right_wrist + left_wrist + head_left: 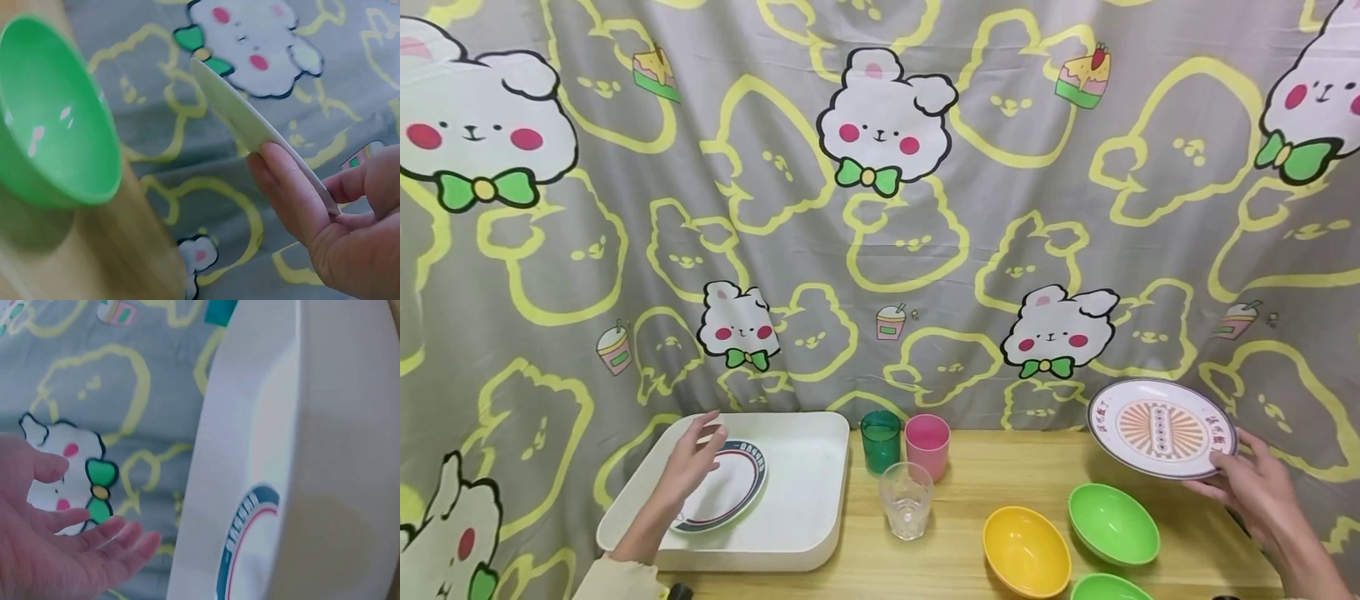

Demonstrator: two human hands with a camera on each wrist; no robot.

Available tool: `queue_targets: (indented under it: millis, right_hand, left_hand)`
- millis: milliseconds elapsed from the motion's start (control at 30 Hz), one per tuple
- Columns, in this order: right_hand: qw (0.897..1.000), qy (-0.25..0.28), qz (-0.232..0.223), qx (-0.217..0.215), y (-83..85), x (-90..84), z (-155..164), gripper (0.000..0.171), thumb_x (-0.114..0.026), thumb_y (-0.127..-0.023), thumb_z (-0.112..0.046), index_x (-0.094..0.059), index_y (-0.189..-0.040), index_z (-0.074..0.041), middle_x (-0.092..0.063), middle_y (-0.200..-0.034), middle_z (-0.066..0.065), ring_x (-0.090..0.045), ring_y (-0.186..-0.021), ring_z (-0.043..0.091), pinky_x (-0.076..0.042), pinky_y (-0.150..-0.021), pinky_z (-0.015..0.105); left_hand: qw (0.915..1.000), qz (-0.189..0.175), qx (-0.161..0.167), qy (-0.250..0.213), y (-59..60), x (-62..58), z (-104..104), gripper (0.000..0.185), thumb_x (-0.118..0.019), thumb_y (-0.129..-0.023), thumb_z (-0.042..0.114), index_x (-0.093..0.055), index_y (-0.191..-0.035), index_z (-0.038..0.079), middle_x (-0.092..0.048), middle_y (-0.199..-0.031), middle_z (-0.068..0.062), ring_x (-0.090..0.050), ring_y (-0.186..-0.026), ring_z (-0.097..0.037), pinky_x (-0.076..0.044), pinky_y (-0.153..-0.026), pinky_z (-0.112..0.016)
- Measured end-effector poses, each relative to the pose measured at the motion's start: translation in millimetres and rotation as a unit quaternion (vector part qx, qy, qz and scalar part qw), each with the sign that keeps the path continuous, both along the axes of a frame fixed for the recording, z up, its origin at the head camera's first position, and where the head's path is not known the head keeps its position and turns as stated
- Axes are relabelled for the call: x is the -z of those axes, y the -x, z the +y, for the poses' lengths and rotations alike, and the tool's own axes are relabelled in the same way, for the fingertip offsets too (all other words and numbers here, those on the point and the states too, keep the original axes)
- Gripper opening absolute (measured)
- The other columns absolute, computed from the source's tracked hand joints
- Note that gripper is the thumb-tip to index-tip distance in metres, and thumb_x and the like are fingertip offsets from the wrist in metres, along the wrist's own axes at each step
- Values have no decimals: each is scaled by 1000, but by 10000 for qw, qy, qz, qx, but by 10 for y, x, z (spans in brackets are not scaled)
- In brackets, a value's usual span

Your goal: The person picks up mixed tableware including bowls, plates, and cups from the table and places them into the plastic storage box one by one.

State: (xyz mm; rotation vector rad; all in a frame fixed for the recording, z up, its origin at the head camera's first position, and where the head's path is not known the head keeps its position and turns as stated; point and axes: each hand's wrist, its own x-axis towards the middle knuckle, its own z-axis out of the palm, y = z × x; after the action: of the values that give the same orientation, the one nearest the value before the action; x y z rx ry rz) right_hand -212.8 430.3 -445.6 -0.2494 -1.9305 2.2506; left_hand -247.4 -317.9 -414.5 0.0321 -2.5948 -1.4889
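My right hand [1262, 492] pinches the rim of a white plate [1163, 427] with an orange sunburst print, thumb on top and fingers beneath. The plate is tilted and held up above the table at the right; the right wrist view shows it edge-on [250, 119]. My left hand [694, 454] hovers over a white tray [808, 483], its fingers loosely spread and holding nothing. Inside that tray lies another white plate [730, 487] with a blue and red rim, partly hidden by my left hand and forearm.
Green [881, 442], pink [927, 446] and clear [906, 504] cups stand mid-table. An orange bowl [1027, 550] and two green bowls [1112, 523] sit to the right, one cut off by the frame. A patterned curtain [880, 250] hangs behind the wooden table [955, 533].
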Motion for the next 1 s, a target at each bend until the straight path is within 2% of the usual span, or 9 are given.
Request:
queue_targets:
  millis: [133, 333, 500, 633, 800, 1000]
  right_hand:
    - [9986, 430, 227, 220, -84, -70, -70, 80, -39, -106, 1, 18, -161, -13, -65, -85, -12, -73, -72, 13, -64, -70, 34]
    - [9963, 573, 578, 278, -167, -172, -223, 81, -41, -106, 1, 16, -162, -14, -67, -86, -13, -73, -73, 12, -63, -68, 32]
    - [9930, 804, 797, 352, -220, -213, -361, 81, -41, -106, 4, 13, -163, -15, -68, -87, -10, -74, -73, 15, -63, -68, 32]
    - [9921, 879, 764, 463, -257, -241, -471, 81, -43, -106, 4, 10, -164, -17, -67, -86, -11, -73, -74, 12, -63, -69, 29]
    - [9912, 955, 753, 524, -266, -271, -650, 82, -44, -106, 2, 10, -164, -18, -66, -89, -14, -72, -77, 9, -62, -70, 28]
    - [9927, 646, 584, 835, -246, -284, -933, 80, -45, -106, -1, 7, -165, -16, -60, -93, -18, -71, -79, 5, -63, -70, 28]
  left_hand:
    - [9995, -74, 139, -266, 33, -51, 165, 61, -43, -112, 30, -22, -159, -3, -37, -151, -35, -45, -135, -50, -54, -101, -51]
    - [9964, -122, 353, -757, 27, -93, 324, 63, -42, -112, 37, -22, -160, 2, -37, -154, -32, -43, -139, -46, -53, -103, -51]
    - [9899, 2, 658, -1253, 35, -130, 469, 65, -43, -111, 41, -22, -161, 5, -34, -158, -29, -39, -143, -46, -49, -105, -56]
    - [9842, 177, 806, -1569, 71, -162, 604, 63, -43, -111, 40, -24, -161, 8, -36, -158, -26, -42, -141, -45, -48, -106, -56]
    - [9798, 371, 909, -1745, 94, -188, 793, 60, -43, -111, 40, -26, -160, 9, -38, -156, -26, -46, -138, -46, -48, -106, -57]
    - [9725, 570, 775, -2120, 88, -173, 1015, 57, -45, -111, 35, -26, -159, 11, -43, -154, -23, -46, -137, -44, -49, -105, -57]
